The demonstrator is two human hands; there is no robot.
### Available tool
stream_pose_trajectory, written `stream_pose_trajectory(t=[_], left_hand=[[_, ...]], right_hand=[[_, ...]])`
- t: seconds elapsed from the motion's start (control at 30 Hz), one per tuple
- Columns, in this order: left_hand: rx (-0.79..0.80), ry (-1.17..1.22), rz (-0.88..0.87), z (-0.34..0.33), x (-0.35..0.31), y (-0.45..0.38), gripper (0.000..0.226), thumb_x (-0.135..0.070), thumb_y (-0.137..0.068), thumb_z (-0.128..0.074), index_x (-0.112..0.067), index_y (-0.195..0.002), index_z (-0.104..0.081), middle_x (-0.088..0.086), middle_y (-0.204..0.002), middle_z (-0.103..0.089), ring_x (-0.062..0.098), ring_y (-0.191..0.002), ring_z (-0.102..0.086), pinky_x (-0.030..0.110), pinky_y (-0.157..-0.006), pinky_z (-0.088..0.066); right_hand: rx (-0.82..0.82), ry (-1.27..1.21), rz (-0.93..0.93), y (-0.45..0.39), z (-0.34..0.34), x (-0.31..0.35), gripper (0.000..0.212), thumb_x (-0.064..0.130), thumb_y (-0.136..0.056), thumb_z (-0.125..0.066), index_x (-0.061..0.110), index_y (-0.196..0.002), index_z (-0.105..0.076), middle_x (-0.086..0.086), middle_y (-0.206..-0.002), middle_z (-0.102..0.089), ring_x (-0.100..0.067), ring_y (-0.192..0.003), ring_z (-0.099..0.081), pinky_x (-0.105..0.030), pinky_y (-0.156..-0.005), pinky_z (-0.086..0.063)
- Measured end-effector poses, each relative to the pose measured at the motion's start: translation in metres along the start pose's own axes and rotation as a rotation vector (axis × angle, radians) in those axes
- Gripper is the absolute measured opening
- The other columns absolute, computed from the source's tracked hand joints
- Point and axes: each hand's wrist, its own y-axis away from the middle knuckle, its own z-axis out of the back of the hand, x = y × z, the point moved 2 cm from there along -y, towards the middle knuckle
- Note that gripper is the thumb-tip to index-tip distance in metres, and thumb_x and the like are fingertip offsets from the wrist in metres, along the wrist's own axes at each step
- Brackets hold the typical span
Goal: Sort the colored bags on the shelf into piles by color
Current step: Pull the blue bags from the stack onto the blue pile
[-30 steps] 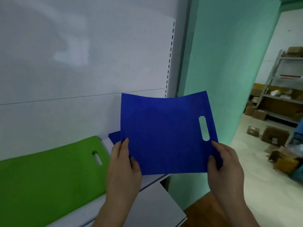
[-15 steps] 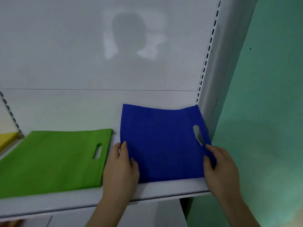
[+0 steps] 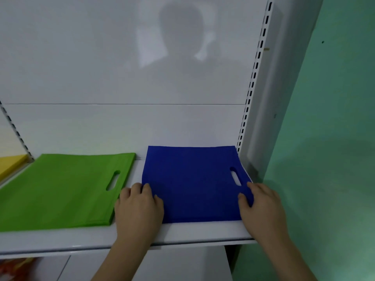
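A blue bag (image 3: 194, 183) with a slot handle lies flat at the right end of the white shelf (image 3: 182, 234). My left hand (image 3: 140, 205) grips its near left corner, fingers curled at the edge. My right hand (image 3: 259, 205) pinches its near right corner, thumb on top of the fabric beside the handle slot. A green bag (image 3: 60, 189) lies flat to the left of the blue one, a narrow gap between them. A yellow bag (image 3: 10, 165) shows at the far left, mostly out of view.
The shelf's white back panel (image 3: 121, 78) rises behind the bags. A slotted upright (image 3: 251, 88) bounds the right end, with a green wall (image 3: 334, 138) beyond. A lower white shelf (image 3: 182, 264) sits below; something red and orange (image 3: 14, 268) shows at the bottom left.
The blue bag was held up in the air a second ago; both hands have brought it down onto the shelf's right end, where it lies flat. My view turned left toward the shelf.
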Motion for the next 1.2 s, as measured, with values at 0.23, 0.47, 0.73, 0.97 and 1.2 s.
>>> stream_pose_trajectory(t=[0.23, 0.47, 0.73, 0.97, 1.2], left_hand=[[-0.029, -0.011, 0.022, -0.004, 0.002, 0.003, 0.022, -0.022, -0.078, -0.063, -0.016, -0.063, -0.049, 0.005, -0.075, -0.058, 0.025, -0.069, -0.044, 0.037, -0.062, -0.043], [-0.033, 0.021, -0.048, -0.005, 0.008, 0.000, 0.026, -0.035, -0.088, -0.050, -0.023, -0.065, -0.049, -0.005, -0.068, -0.054, 0.020, -0.067, -0.041, 0.037, -0.070, -0.044], [0.008, 0.010, 0.001, -0.005, 0.009, 0.003, 0.036, -0.046, -0.089, -0.035, -0.023, -0.075, -0.060, -0.005, -0.076, -0.062, 0.022, -0.074, -0.047, 0.035, -0.071, -0.043], [0.052, -0.005, 0.015, -0.004, 0.008, 0.002, 0.030, -0.046, -0.091, -0.040, -0.025, -0.079, -0.058, -0.007, -0.078, -0.058, 0.018, -0.077, -0.044, 0.031, -0.073, -0.042], [0.029, 0.014, 0.063, 0.014, 0.001, 0.004, 0.026, -0.040, -0.088, -0.059, -0.016, -0.094, -0.066, 0.004, -0.092, -0.066, 0.026, -0.083, -0.052, 0.037, -0.075, -0.047]], right_hand=[[-0.033, 0.118, 0.002, 0.002, -0.002, -0.002, 0.036, 0.030, -0.087, -0.062, 0.003, -0.111, -0.068, -0.008, -0.116, -0.066, -0.030, -0.101, -0.056, -0.040, -0.082, -0.052], [-0.031, 0.131, -0.021, 0.001, -0.001, 0.002, 0.036, 0.037, -0.089, -0.059, 0.008, -0.108, -0.069, -0.003, -0.115, -0.067, -0.027, -0.099, -0.052, -0.036, -0.078, -0.049], [-0.038, 0.090, -0.051, -0.001, -0.005, -0.003, 0.041, 0.031, -0.087, -0.062, 0.004, -0.116, -0.067, -0.009, -0.115, -0.067, -0.034, -0.103, -0.054, -0.037, -0.084, -0.046], [-0.021, 0.094, -0.037, -0.001, -0.002, 0.000, 0.039, 0.030, -0.090, -0.060, 0.004, -0.118, -0.066, -0.008, -0.116, -0.067, -0.033, -0.105, -0.052, -0.037, -0.083, -0.046], [-0.007, 0.041, 0.015, -0.006, 0.006, -0.004, 0.041, 0.034, -0.090, -0.057, 0.006, -0.119, -0.065, -0.009, -0.118, -0.065, -0.032, -0.103, -0.054, -0.038, -0.084, -0.048]])
